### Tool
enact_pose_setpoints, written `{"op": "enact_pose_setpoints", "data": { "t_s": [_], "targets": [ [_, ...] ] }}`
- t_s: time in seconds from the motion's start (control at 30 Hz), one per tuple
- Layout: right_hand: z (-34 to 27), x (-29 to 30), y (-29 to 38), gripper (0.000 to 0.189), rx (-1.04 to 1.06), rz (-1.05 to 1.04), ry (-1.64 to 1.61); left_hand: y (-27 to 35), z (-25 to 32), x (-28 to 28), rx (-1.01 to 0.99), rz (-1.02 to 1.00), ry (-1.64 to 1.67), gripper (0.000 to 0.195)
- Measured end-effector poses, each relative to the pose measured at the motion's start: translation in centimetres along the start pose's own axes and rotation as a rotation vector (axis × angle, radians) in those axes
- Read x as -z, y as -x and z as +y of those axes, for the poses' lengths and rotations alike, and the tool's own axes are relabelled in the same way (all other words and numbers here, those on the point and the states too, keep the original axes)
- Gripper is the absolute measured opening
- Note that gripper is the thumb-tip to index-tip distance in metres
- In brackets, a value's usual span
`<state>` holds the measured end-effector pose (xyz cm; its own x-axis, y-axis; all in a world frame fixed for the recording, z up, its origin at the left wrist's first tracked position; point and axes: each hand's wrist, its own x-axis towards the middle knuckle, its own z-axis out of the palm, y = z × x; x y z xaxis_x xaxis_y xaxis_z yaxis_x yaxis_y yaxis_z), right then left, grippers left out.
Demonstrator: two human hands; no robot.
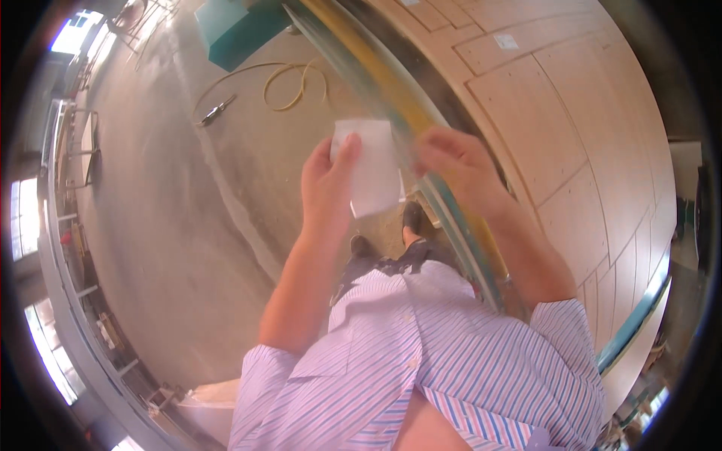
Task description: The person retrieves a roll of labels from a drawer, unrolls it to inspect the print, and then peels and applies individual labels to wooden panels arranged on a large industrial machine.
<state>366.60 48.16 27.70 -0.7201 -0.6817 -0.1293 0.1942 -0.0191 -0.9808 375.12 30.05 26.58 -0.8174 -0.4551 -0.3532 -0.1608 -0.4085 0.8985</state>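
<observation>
In the head view my left hand (333,169) holds a stack of white paper sheets or labels (375,166), with the thumb lying across its upper left part. An edge of another sheet shows at the lower right of the stack. My right hand (451,158) is to the right of the paper, apart from it and blurred, its fingers curled. Whether something small is between those fingers cannot be seen. The blurred green and yellow edge of a machine table passes behind and below the right hand.
Right of me, wood panels (530,124) cut into outlined pieces lie on the machine table; a white label (506,41) is on one. A yellow hose (287,107) with an air blow gun (217,110) lies on the concrete floor. A green box-like base (242,36) stands ahead.
</observation>
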Motion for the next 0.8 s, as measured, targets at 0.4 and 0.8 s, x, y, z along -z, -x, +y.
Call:
{"op": "enact_pose_setpoints", "data": {
  "t_s": [0.4, 0.8],
  "targets": [
    [1.8, -14.4, 8.7, 0.024, -0.041, 0.279, 0.016, 3.3, -0.6, 7.5, 0.018, -0.133, 0.055, 0.044],
    [0.1, -19.8, 10.7, 0.063, 0.204, 0.548, 0.046, 11.2, 1.0, 12.4, -0.413, -0.561, -0.041, 0.078]
  ]
}}
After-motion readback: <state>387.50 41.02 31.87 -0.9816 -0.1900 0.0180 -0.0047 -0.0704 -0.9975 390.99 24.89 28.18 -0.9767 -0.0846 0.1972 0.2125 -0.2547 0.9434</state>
